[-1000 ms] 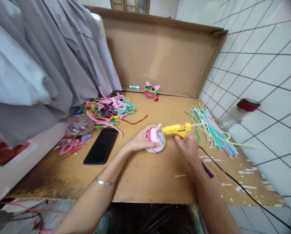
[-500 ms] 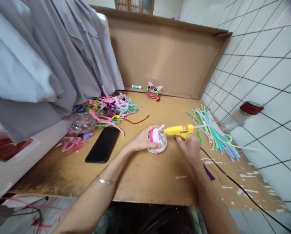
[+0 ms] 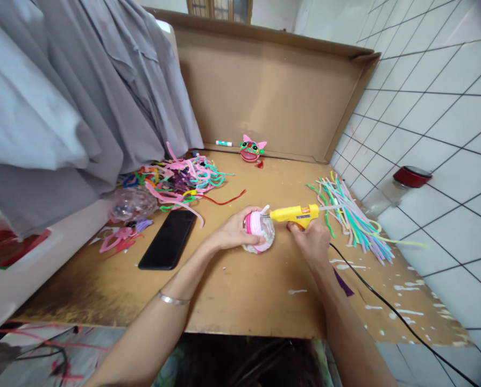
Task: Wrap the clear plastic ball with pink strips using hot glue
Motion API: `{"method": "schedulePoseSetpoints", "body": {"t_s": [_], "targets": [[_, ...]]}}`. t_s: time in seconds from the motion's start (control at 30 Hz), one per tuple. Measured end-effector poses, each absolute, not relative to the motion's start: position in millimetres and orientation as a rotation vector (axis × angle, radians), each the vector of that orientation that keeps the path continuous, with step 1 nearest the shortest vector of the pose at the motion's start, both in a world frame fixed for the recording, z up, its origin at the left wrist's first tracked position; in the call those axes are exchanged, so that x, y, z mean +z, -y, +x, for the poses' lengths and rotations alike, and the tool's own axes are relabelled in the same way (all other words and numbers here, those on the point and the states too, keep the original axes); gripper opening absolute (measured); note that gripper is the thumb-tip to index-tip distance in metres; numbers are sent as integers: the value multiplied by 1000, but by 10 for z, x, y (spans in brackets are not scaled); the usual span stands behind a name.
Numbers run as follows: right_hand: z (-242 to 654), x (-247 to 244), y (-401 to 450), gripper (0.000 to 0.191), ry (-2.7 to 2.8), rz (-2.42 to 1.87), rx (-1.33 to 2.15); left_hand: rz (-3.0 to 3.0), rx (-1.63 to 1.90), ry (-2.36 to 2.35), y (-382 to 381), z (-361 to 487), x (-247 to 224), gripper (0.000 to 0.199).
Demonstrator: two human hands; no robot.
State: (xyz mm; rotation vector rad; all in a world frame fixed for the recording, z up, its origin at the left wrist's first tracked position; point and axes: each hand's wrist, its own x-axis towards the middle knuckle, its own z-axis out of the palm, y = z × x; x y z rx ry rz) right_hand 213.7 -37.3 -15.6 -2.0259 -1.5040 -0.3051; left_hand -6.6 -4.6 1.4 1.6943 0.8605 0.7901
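My left hand [image 3: 239,229] is closed around a small clear, rounded piece [image 3: 268,234] wrapped with pink and white pipe cleaner, just above the table. A short pale pink end sticks up from its top. My right hand [image 3: 313,240] grips a yellow hot glue gun [image 3: 295,214] by its handle. The nozzle points left and meets the upper right side of the wrapped piece; whether glue is coming out is too small to tell. A translucent glue stick [image 3: 330,207] juts from the gun's back.
A black phone [image 3: 168,240] lies left of my hands. Tangled pipe cleaners [image 3: 184,174] sit behind it, straight pipe cleaners [image 3: 355,217] at right. A decorated animal face [image 3: 250,150] and a marker [image 3: 224,143] rest by the cardboard wall [image 3: 264,97]. The gun's black cord [image 3: 386,302] runs right.
The view has shifted very slightly. Both hands keep their grips, and the glue gun's nozzle stays at the wrapped piece.
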Motion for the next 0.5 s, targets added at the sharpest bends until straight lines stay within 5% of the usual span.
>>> {"method": "schedulePoseSetpoints", "body": {"t_s": [0.5], "targets": [[2141,-173,362,26,1482,-2059,-326,1783,767,-938,22,-65,-30,80]]}}
